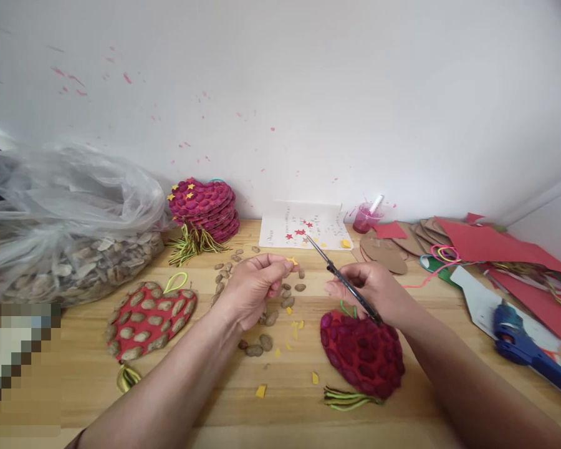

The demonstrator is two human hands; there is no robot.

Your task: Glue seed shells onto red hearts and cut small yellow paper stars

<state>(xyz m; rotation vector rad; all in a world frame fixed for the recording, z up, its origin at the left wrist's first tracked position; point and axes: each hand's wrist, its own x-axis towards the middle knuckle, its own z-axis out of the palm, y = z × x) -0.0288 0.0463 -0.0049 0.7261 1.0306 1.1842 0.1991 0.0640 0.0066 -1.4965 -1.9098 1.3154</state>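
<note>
My left hand [250, 287] pinches a small yellow paper star [292, 262] between thumb and fingertips, above the middle of the table. In my right hand [376, 284] is a pair of scissors [341, 279], seen edge-on, with the blades pointing up and to the left. Below the right hand lies a red heart covered in purple-painted shells [364, 358], with a green and dark tassel. Small yellow paper scraps [260, 391] are scattered between my arms. Several peanut shells [265, 342] lie under and behind my left hand.
At left are a plastic bag of shells [75, 268] and an unpainted shell heart [140, 321]. A stack of painted hearts [206, 209] stands behind. A paper sheet [273, 227] with stars and a pink cup [367, 218] are at the wall. Red card [490, 240] and a blue glue gun [533, 355] lie right.
</note>
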